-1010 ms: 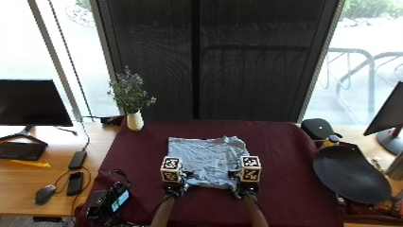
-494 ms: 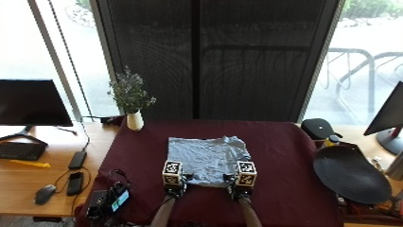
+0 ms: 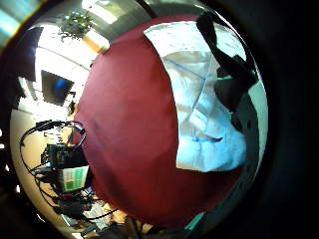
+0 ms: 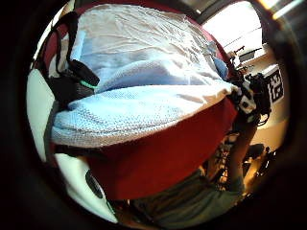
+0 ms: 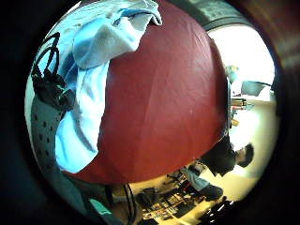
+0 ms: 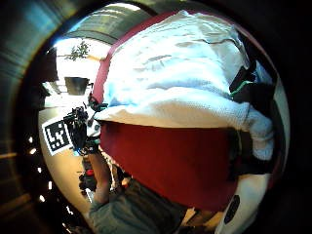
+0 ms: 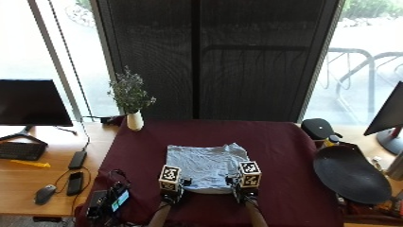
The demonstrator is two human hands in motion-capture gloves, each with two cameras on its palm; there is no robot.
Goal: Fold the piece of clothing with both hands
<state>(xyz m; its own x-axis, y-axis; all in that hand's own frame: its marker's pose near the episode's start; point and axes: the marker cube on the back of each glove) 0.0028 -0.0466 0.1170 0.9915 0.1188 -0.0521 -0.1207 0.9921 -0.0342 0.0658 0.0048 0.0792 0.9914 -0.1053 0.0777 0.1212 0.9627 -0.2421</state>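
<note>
Left hand (image 7: 171, 195) at the near left corner of the light blue garment (image 7: 206, 167), right hand (image 7: 243, 193) at the near right corner — both low on the maroon tablecloth (image 7: 283, 161), at about 7 and 5 o'clock of the cloth. Fingers hidden from above; in the thumb-side palm views the garment's near hem (image 4: 144, 112) drapes close over each palm and lifts off the tablecloth (image 4: 163, 153), the hem (image 6: 180, 114) running from one hand to the other, so apparently gripped at both corners, though the curl of the fingers cannot be made out. Rest of the garment spread flat toward 12 o'clock, wrinkled, near the table's middle. Farther out: a white vase with a leafy sprig (image 7: 133, 113) at 11 o'clock on the table's far left corner; a monitor (image 7: 31, 104), keyboard (image 7: 19, 150), mouse (image 7: 44, 194) and phone (image 7: 75, 183) on the wooden desk at 9 o'clock; a small device with a lit screen (image 7: 113, 201) at the table's near left edge; a dark round dish (image 7: 350, 174) at 3 o'clock
</note>
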